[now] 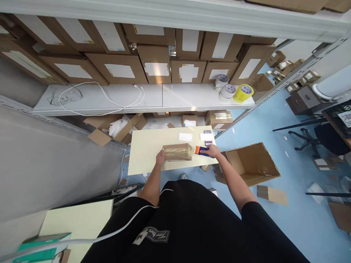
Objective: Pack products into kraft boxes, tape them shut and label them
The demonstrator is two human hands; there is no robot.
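Note:
A small cardboard box [177,152] lies lengthwise on the pale yellow table [145,140], with shiny tape along its top. My left hand [160,157] is closed on the box's left end. Just off the other end, my right hand [213,151] grips a blue and orange tape dispenser [201,150], its orange end towards the box. The dispenser's underside and any tape strip between it and the box cannot be made out. Beyond the box lie a white label sheet [185,137] and another white paper [206,137]. A small dark item [208,143] sits near my right hand.
Labelled cartons [156,69] fill the shelf ahead, above a white ledge [186,95] with a cable [109,100] and tape rolls [243,93]. A big carton [252,164] stands open on the floor at right. Another open box [116,128] is at left.

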